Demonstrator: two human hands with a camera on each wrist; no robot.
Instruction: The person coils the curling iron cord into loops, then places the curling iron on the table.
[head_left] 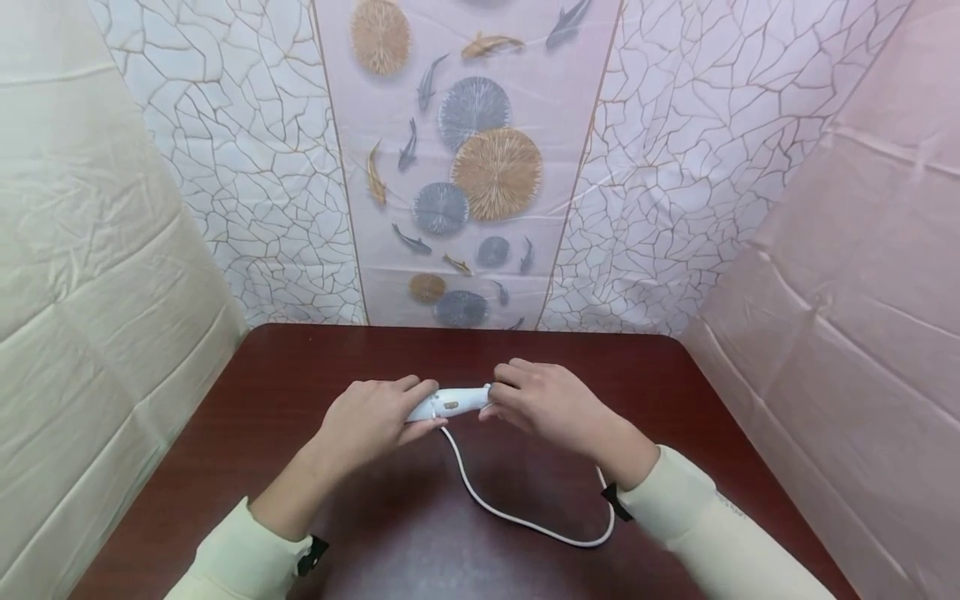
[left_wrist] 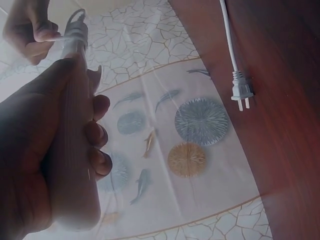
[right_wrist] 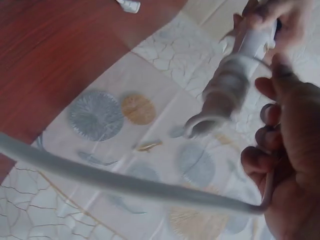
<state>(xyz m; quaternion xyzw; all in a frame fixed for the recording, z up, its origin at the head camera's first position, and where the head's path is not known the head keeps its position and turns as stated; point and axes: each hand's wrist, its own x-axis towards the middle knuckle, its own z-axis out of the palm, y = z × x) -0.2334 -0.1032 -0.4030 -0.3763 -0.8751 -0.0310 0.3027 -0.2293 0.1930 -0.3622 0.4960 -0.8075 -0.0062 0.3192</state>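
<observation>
My left hand (head_left: 371, 414) grips a white wand-shaped appliance (head_left: 463, 402) held crosswise above the table, its fingers wrapped round the body in the left wrist view. A small gold-coloured part shows on its side. At its other end is my right hand (head_left: 551, 404), pinching the white power cord (head_left: 502, 514) between thumb and forefinger. Turns of cord (right_wrist: 230, 82) circle that end of the appliance in the right wrist view. From the curled lower fingers of the right hand, more cord runs off to the left. The two-pin plug (left_wrist: 242, 89) appears in the left wrist view.
Beneath the hands is a dark red-brown table (head_left: 360, 354), with a loop of cord sagging toward its near side. A patterned cloth (head_left: 277, 150) hangs behind it. Pale cloth walls (head_left: 847, 275) stand at both sides.
</observation>
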